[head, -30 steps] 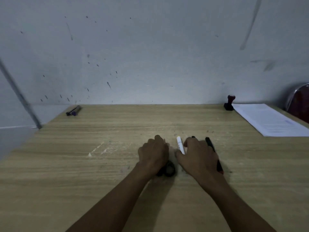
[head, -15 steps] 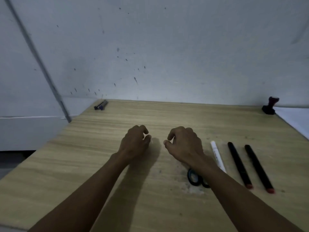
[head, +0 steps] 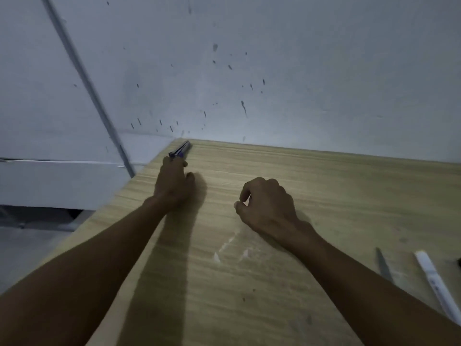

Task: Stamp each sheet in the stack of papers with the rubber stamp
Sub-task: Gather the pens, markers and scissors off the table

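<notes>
Your left hand (head: 174, 182) reaches to the far left corner of the bench (head: 324, 191); its fingertips meet the near end of a dark, purple-tinted pen-like item (head: 180, 149) lying there. Grip on it: cannot tell, fingers are hidden behind the knuckles. Your right hand (head: 265, 206) rests mid-bench, fingers loosely curled, holding nothing. A white marker (head: 435, 283) and a grey blade tip (head: 384, 265) lie at right. Stamp and paper stack: out of frame.
</notes>
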{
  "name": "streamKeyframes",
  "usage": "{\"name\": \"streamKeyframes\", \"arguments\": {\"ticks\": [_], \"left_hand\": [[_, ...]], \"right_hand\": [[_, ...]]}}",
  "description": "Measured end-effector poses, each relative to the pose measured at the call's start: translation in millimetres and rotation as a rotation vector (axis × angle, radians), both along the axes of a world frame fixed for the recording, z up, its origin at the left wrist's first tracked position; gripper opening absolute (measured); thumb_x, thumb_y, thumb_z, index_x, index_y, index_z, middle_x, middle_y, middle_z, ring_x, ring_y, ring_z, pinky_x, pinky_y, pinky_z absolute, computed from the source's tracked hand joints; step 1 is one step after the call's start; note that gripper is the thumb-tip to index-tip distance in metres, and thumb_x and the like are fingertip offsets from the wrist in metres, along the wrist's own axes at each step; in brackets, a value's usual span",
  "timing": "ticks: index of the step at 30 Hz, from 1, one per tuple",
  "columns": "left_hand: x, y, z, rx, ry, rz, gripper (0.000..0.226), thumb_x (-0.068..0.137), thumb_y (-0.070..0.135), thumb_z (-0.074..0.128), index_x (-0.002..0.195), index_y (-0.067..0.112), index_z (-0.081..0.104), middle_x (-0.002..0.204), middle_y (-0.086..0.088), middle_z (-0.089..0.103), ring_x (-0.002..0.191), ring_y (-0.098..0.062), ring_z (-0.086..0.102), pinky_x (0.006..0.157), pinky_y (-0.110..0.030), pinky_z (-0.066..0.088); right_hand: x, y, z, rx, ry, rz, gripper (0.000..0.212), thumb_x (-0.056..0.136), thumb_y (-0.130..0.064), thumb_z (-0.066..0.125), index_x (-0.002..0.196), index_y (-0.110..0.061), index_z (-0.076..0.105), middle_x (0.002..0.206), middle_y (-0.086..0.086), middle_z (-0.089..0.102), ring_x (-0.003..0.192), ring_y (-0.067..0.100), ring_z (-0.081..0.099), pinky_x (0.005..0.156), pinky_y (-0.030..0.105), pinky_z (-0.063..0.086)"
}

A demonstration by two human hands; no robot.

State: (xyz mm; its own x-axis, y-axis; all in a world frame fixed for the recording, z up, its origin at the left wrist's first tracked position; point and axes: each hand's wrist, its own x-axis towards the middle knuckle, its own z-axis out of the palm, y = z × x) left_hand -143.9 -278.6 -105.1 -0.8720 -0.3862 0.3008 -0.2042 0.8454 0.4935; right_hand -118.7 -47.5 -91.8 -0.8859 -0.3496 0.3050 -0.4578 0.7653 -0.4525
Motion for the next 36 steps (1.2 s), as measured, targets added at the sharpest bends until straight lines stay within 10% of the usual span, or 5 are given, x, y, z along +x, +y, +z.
{"name": "streamKeyframes", "arguments": {"ticks": [16, 25, 36], "left_hand": [[-104, -43, -17, -0.124, -0.109, 0.341, 0.046, 0.092, 0.04, 0.049, 0.121, 0.005, 0.049, 0.126, -0.02, 0.044, 0.115, -0.039, 0.048, 0.092, -0.049, 0.042], [-28, 20, 4, 0.053, -0.047, 0.165, 0.051, 0.076, 0.059, 0.062, 0.062, 0.014, 0.042, 0.075, -0.011, 0.054, 0.063, -0.025, 0.052, 0.053, -0.026, 0.035], [106, 165, 25, 0.327, -0.211, -0.083, 0.046, 0.055, 0.048, 0.062, 0.075, 0.007, 0.069, 0.072, -0.008, 0.067, 0.061, -0.021, 0.066, 0.054, -0.032, 0.055]], "right_hand": [[-70, -19, -10, 0.013, -0.015, -0.006, 0.017, 0.081, -0.038, 0.067, 0.091, -0.025, 0.063, 0.087, -0.006, 0.062, 0.082, 0.018, 0.058, 0.065, 0.03, 0.035], [-32, 10, -7, -0.018, -0.051, -0.045, 0.018, 0.078, -0.04, 0.069, 0.09, -0.026, 0.066, 0.083, -0.007, 0.062, 0.08, 0.016, 0.059, 0.064, 0.028, 0.038], [69, 109, 1, -0.005, -0.046, -0.165, 0.027, 0.077, -0.049, 0.067, 0.095, -0.029, 0.068, 0.084, -0.007, 0.066, 0.081, 0.016, 0.063, 0.066, 0.029, 0.047]]}}
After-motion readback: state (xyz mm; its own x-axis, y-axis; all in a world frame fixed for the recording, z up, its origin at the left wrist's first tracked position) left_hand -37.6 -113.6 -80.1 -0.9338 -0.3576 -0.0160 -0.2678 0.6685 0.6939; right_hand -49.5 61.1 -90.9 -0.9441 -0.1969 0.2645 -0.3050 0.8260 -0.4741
